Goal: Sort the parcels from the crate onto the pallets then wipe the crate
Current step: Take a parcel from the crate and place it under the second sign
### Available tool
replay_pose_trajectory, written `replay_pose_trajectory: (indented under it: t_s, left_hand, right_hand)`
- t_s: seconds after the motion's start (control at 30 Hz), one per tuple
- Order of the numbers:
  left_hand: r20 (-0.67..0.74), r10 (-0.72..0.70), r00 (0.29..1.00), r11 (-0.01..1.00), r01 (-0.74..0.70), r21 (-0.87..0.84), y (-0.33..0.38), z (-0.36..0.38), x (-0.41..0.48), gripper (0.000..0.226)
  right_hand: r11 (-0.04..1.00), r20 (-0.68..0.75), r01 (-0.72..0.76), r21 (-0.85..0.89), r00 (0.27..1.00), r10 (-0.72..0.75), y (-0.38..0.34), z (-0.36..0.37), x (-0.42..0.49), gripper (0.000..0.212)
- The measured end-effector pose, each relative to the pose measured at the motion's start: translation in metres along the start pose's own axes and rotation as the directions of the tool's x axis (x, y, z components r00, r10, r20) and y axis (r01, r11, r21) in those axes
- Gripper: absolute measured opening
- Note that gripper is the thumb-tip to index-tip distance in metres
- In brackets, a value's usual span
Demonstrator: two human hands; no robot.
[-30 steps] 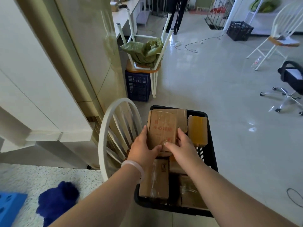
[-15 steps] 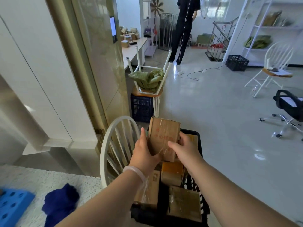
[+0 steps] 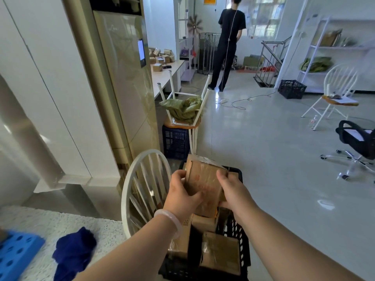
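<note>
Both hands grip tape-wrapped brown parcel (image 3: 205,186), red-printed, tilted.

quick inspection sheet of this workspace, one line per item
surface: glossy floor; speckled surface at lower left
job's things: taped parcel held above black crate; more parcels inside it; blue pallet and blue cloth on the speckled surface
clutter: upturned chair with green sack on a blue crate
grippers: left hand and right hand grip the parcel's sides, fingers curled round it
cables: black cable loops across the floor
surroundings: white chair back beside the crate; person in black far off; office chair at right
</note>
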State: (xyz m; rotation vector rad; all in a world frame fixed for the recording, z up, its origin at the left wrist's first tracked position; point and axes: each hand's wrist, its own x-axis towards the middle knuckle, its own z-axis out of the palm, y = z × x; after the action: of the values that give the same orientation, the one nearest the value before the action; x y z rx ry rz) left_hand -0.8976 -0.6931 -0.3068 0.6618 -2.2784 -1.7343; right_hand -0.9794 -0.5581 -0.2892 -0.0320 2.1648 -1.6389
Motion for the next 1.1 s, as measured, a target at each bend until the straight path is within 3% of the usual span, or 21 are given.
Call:
replay_pose_trajectory:
  t_s: [0.13, 0.23, 0.3, 0.53, 0.83, 0.97, 1.1]
  left_hand:
    - [0.032, 0.027, 0.999, 1.0, -0.027, 0.001, 0.003, 0.01, -0.007, 0.095]
    - [0.017, 0.028, 0.999, 0.999, -0.028, 0.029, 0.011, 0.017, -0.01, 0.079]
    - [-0.043, -0.003, 0.999, 1.0, 0.003, -0.008, 0.013, 0.021, -0.007, 0.064]
    - [-0.159, -0.075, 0.984, 0.997, 0.076, 0.005, 0.018, 0.022, -0.008, 0.044]
    - [-0.125, -0.081, 0.989, 0.992, 0.093, 0.09, 0.031, 0.023, -0.006, 0.073]
    - [-0.038, -0.193, 0.981, 0.96, 0.196, 0.199, 0.037, 0.022, -0.005, 0.104]
    - [-0.038, -0.269, 0.962, 0.96, 0.272, 0.073, 0.031, 0.019, -0.005, 0.1]
  right_hand:
    - [0.995, -0.078, -0.021, 0.1, 0.996, 0.029, 0.001, -0.008, 0.0, 0.043]
    - [0.986, -0.102, -0.069, 0.151, 0.991, 0.085, 0.009, -0.011, -0.002, 0.039]
    - [0.984, -0.096, -0.072, 0.165, 0.991, 0.089, 0.014, -0.012, -0.004, 0.047]
    - [0.995, 0.011, 0.031, 0.099, 0.999, -0.032, 0.018, -0.016, -0.018, 0.066]
    - [0.955, 0.089, 0.253, -0.154, 0.966, -0.242, 0.014, -0.014, -0.032, 0.064]
    - [0.94, 0.141, 0.3, -0.162, 0.95, -0.279, 0.015, -0.01, -0.034, 0.05]
    - [0.908, 0.204, 0.361, -0.212, 0.925, -0.32, 0.018, -0.008, -0.035, 0.04]
